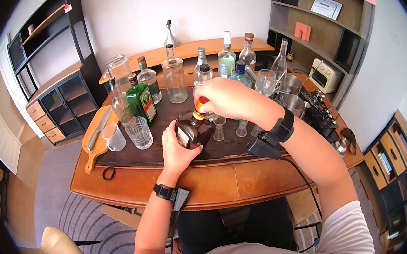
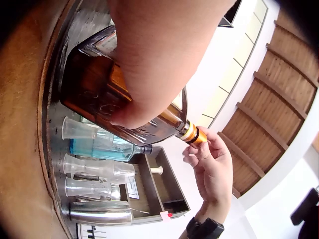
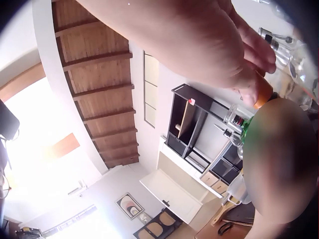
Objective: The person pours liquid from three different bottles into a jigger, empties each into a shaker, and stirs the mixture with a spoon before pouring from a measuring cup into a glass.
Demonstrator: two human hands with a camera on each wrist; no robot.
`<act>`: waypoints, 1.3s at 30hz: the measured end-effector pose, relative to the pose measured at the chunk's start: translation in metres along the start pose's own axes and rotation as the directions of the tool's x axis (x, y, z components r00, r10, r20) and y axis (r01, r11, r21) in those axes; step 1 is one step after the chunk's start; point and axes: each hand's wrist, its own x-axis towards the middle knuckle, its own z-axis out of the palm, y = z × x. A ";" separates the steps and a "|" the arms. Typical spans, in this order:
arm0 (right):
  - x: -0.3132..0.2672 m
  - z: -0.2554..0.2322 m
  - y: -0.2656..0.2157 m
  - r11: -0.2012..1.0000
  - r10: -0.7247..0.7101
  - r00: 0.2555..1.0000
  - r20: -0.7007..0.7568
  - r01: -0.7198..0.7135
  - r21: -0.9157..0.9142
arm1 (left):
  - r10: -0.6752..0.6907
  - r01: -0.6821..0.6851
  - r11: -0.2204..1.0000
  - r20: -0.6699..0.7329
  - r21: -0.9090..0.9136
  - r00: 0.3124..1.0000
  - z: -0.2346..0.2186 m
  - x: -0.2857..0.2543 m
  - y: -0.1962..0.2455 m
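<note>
The person's left hand [image 1: 177, 149] wraps round the body of a brown bottle [image 1: 198, 134], while the right hand [image 1: 218, 96] pinches the orange cap [image 2: 201, 138] at the top of its neck. The bottle is at the near side of the dark mat [image 1: 124, 158] on the table [image 1: 237, 178], close in front of the person. For work at the cap, the left grip is best kept firm on the flat sides so the body cannot spin, with the right wrist turning in line with the neck rather than levering sideways; the small clear measures [image 1: 218, 129] just beside it call for a careful elbow. To the left, a cut-glass tumbler [image 1: 139, 133] and a clear plastic jug [image 1: 114, 137] stand side by side, with no drink showing in either, and a green bottle [image 1: 142, 102] rises behind them. Metal cups [image 1: 292, 104] stand well off to the right. How much the brown bottle holds is hard to tell through its dark glass
</note>
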 end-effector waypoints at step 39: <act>-0.203 0.105 0.061 0.701 0.357 0.934 0.034 -0.291 0.651 | -0.220 0.226 0.974 -0.193 0.012 0.956 0.026 0.038 -0.052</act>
